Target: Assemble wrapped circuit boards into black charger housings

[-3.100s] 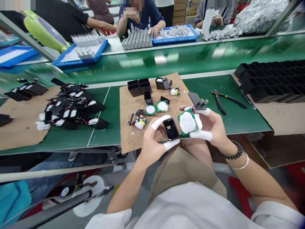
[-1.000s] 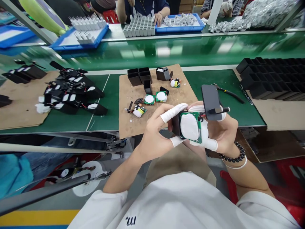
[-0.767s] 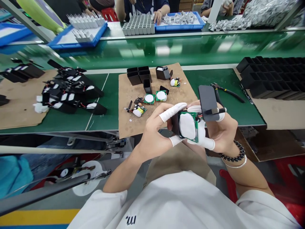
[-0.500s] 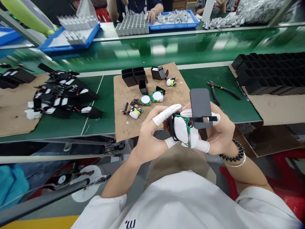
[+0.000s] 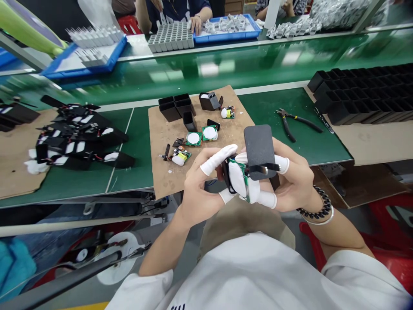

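Note:
My left hand (image 5: 200,191), with white finger cots on thumb and finger, is closed around a black plastic case (image 5: 227,175) whose open end faces right. My right hand (image 5: 293,183), also in finger cots, grips a green circuit board (image 5: 247,190) with a white pad (image 5: 237,178) on its face. The board's left edge is at the mouth of the case; how far inside it sits is hidden. Above the right fingers stands a black plug cover (image 5: 259,148) with metal prongs, close beside the board.
Cardboard (image 5: 167,176) ahead holds black cases (image 5: 176,107) and loose circuit boards (image 5: 193,138). Pliers (image 5: 292,120) lie on the green bench, right. Rows of black cases (image 5: 361,92) stand far right, assembled units (image 5: 77,142) left. Across the conveyor, a person's hand (image 5: 195,23) rests near a blue tray (image 5: 226,36).
The whole view has shifted slightly. Circuit board and plug cover have moved a little left toward the case, and the cover tilts slightly differently. Both hands keep their grip.

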`<state>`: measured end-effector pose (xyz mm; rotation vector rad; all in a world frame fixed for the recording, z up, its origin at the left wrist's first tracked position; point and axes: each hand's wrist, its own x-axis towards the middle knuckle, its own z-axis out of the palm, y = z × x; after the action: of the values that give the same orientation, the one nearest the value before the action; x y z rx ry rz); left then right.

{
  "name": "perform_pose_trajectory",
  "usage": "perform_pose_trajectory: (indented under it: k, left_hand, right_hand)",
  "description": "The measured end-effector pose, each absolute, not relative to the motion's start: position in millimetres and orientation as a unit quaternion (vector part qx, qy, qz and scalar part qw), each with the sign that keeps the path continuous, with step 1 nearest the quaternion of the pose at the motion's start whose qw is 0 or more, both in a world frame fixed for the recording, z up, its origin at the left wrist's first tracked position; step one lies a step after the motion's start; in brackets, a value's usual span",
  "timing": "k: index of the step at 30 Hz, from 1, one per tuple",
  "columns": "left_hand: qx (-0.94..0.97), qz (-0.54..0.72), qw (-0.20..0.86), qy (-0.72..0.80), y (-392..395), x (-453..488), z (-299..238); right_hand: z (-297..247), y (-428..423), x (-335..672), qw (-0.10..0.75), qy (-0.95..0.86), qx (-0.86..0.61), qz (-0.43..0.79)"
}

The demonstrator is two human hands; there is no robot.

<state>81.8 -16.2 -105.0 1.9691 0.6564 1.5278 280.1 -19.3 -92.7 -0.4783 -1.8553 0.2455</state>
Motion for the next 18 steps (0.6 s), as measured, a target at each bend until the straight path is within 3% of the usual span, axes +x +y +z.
perform_pose_trajectory:
  k: [18]
  left_hand:
    - [0.739,0.579,0.259,0.230,-19.3,74.6,-103.3]
  right_hand:
    - [-86.1,-18.5,275.5,0.567,-0.801,-0.177,0.076]
